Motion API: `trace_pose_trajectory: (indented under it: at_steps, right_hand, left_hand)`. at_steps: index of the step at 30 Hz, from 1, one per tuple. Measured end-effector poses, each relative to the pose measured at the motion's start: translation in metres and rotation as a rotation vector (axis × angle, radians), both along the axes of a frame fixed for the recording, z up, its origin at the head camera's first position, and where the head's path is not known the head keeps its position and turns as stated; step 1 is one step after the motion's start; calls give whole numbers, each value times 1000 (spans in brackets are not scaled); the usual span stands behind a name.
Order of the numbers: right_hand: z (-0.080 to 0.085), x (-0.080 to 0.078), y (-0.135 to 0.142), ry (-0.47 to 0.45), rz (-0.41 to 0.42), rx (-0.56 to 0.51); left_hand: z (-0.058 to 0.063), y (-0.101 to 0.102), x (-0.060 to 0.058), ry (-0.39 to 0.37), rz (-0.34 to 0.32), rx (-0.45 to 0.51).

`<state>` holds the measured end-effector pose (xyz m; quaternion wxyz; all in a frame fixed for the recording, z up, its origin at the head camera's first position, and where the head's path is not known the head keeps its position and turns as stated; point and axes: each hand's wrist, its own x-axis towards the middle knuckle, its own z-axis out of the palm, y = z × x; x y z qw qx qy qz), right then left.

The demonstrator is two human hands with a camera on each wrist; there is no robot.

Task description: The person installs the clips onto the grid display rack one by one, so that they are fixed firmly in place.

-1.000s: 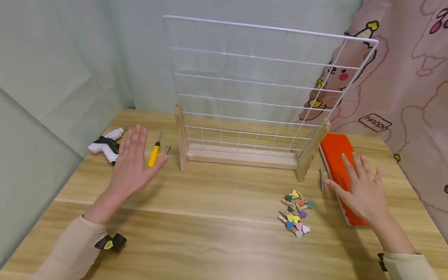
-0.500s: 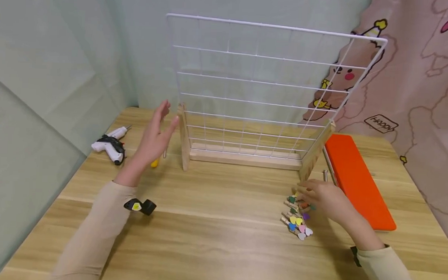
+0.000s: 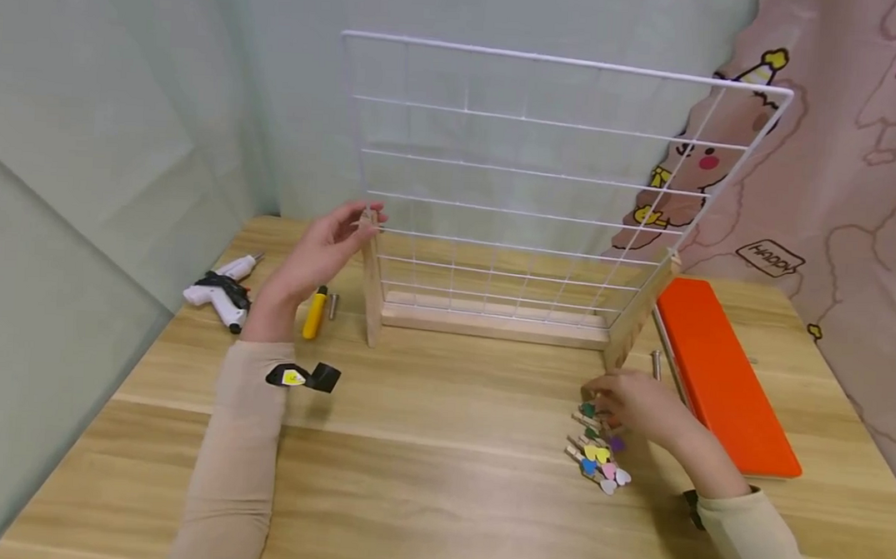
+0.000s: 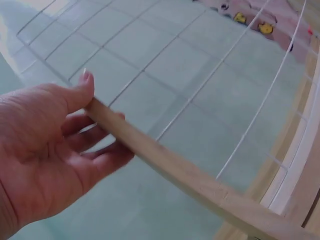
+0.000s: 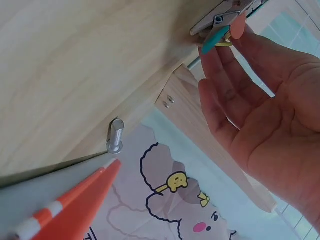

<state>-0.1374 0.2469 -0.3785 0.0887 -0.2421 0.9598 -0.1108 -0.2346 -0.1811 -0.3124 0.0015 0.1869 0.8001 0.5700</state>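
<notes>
A white wire grid (image 3: pixel 566 61) stands upright in a wooden base, held between two side posts. My left hand (image 3: pixel 310 253) grips the top of the left wooden post (image 3: pixel 373 297); the left wrist view shows the thumb on one side and the curled fingers on the other. Small wooden clothespins with coloured hearts (image 3: pixel 601 455) lie in a pile at the right front. Over the pile's far end, my right hand (image 3: pixel 648 409) pinches at a clothespin. In the right wrist view its fingers meet a teal heart (image 5: pixel 215 40) beside an orange heart (image 5: pixel 238 26).
On the left lie a white and black glue gun (image 3: pixel 225 295), a yellow-handled screwdriver (image 3: pixel 315 315) and a bolt (image 3: pixel 333 306). A second bolt (image 3: pixel 656 365) lies beside a long red box (image 3: pixel 729 383) on the right. Curtains hang behind the wooden table (image 3: pixel 425 462).
The left hand has moved right from beside the grid and taken hold of the left post. From above the red box, the right hand has come left and down to the clothespins.
</notes>
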Motion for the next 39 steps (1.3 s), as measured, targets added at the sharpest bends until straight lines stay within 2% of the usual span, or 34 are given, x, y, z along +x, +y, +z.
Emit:
trace_pose_trajectory:
  at_steps: [5, 12, 17, 23, 26, 29, 31, 34, 37, 39]
  right_hand:
    - [1, 2, -1, -1, -17, -14]
    - [10, 1, -2, 11, -4, -12]
    - [10, -5, -2, -11, 44, -3]
    - [9, -11, 4, -177, 58, -115]
    - [10, -11, 11, -114, 95, -135]
    - [15, -12, 17, 25, 163, -153]
    - [21, -13, 19, 93, 226, -165]
    - [36, -14, 18, 84, 304, -176]
    - [63, -17, 11, 65, 361, -172]
    - [89, -21, 1, 111, 403, -180]
  left_hand:
    - [-2, -3, 1, 27, -25, 18]
    - [18, 3, 22, 26, -16, 20]
    - [9, -4, 15, 28, -13, 36]
    - [1, -7, 8, -5, -2, 18]
    - [0, -4, 7, -28, 9, -7]
    - [0, -1, 6, -40, 23, -16]
    - [0, 0, 7, -52, 31, -27]
    - [2, 2, 10, -55, 25, -35]
    - [9, 5, 16, -51, 9, -24]
    - [13, 5, 21, -47, 7, -13]
